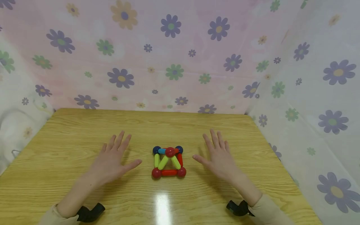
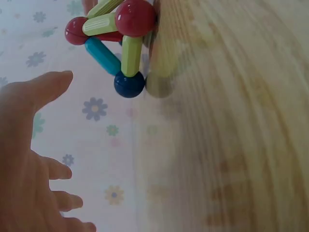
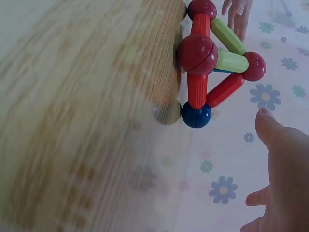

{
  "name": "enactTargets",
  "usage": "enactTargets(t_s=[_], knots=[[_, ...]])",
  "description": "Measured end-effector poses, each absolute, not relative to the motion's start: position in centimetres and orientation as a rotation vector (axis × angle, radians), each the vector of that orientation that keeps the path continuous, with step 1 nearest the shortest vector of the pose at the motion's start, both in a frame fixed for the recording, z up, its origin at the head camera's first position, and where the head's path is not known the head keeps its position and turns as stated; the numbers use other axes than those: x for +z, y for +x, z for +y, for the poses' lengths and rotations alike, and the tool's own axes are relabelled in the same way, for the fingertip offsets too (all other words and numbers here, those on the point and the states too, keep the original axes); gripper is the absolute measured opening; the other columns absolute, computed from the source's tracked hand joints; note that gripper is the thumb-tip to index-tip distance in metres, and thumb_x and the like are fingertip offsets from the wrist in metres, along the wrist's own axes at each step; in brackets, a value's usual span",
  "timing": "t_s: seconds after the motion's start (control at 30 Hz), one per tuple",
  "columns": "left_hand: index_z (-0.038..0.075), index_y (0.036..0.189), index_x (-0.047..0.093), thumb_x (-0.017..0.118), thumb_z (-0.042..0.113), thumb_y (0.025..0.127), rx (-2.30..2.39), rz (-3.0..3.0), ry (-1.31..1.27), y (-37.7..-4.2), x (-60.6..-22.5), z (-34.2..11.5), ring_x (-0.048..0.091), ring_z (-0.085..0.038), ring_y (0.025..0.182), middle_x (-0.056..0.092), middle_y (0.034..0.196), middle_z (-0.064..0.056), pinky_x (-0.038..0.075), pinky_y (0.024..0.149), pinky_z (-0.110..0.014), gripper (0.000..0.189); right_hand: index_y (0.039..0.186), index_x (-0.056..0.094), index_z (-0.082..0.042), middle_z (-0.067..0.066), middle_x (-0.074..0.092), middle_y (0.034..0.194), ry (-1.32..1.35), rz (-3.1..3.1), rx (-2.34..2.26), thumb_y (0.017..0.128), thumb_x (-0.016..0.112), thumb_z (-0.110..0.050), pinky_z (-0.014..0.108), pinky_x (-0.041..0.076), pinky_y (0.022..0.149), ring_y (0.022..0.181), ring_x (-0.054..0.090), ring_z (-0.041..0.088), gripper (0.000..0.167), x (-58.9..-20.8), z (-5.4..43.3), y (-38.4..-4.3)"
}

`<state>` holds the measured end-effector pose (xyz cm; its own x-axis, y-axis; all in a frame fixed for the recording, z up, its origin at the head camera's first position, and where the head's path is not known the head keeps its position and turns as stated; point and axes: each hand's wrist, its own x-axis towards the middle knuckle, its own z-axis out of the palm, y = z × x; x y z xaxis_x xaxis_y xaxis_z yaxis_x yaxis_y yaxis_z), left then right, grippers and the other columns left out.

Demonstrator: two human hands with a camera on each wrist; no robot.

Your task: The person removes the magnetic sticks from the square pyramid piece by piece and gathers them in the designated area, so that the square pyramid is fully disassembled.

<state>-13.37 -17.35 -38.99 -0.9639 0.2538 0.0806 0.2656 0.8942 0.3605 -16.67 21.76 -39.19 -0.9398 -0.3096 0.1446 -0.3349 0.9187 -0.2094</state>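
Note:
A pyramid-like model of plastic rods and balls (image 1: 169, 172) stands on the wooden table between both hands. Its base has two red balls in front and two dark blue balls behind, joined by red, yellow-green and blue rods. On top sits another red ball (image 1: 170, 152), borne by slanting rods. My left hand (image 1: 112, 162), fingers spread, is to the left of the model and apart from it. To the right, my right hand (image 1: 217, 157) is likewise spread and touches nothing. In the left wrist view the model's blue ball (image 2: 129, 84) shows near the thumb; the right wrist view shows another blue ball (image 3: 196, 114).
The wooden table (image 1: 135, 125) has a glossy top that reflects light near its front. Flower-patterned cloth (image 1: 174, 90) hangs behind it and along both sides. A black strap piece is at each wrist, below the sleeve ends.

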Motion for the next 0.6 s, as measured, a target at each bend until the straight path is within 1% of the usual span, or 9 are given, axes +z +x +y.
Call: enactTargets(t_s=[0.1,0.23,0.4,0.47,0.6], knots=[[0.013,0.162,0.008,0.051,0.077,0.087,-0.69,-3.053,-0.44,-13.3,-39.3,-16.8,0.015,-0.05,0.149,0.008,0.167,-0.017,0.02,0.113,-0.071,0.108,0.159,0.025,-0.016,0.012,0.01,0.168,0.541,-2.95,0.457,0.089,0.049,-0.076,0.068,0.017,0.117,0.154,0.006,0.039,0.095,-39.4,21.2,-16.7],[0.011,0.162,0.008,0.058,0.078,0.082,-0.868,-3.087,-0.438,-13.4,-39.7,-16.1,0.026,-0.05,0.145,0.017,0.165,-0.019,0.03,0.11,-0.07,0.116,0.155,0.034,-0.018,0.01,0.028,0.163,0.578,-2.901,0.592,0.088,0.056,-0.073,0.065,0.031,0.113,0.148,0.027,0.037,0.089,-39.8,20.4,-16.6],[0.013,0.162,0.013,0.071,0.071,0.077,-1.079,-3.085,-0.444,-13.8,-40.3,-15.2,0.033,-0.048,0.143,0.027,0.162,-0.021,0.033,0.11,-0.067,0.118,0.147,0.048,-0.021,0.003,0.046,0.15,0.612,-2.828,0.821,0.087,0.066,-0.063,0.058,0.042,0.108,0.137,0.044,0.03,0.075,-40.3,19.5,-16.5],[0.013,0.162,0.015,0.074,0.069,0.076,-1.138,-3.069,-0.467,-14.0,-40.6,-14.7,0.033,-0.047,0.143,0.03,0.161,-0.02,0.033,0.11,-0.067,0.118,0.143,0.053,-0.021,0.003,0.051,0.144,0.64,-2.796,0.969,0.088,0.071,-0.055,0.055,0.045,0.105,0.131,0.049,0.029,0.067,-40.3,19.1,-16.6],[0.012,0.161,0.017,0.078,0.067,0.073,-1.208,-3.051,-0.507,-14.2,-41.0,-13.9,0.033,-0.045,0.144,0.034,0.16,-0.017,0.033,0.112,-0.065,0.12,0.135,0.059,-0.018,0.008,0.059,0.133,0.709,-2.722,1.221,0.088,0.077,-0.04,0.05,0.05,0.101,0.118,0.059,0.027,0.055,-40.5,18.5,-16.8]])
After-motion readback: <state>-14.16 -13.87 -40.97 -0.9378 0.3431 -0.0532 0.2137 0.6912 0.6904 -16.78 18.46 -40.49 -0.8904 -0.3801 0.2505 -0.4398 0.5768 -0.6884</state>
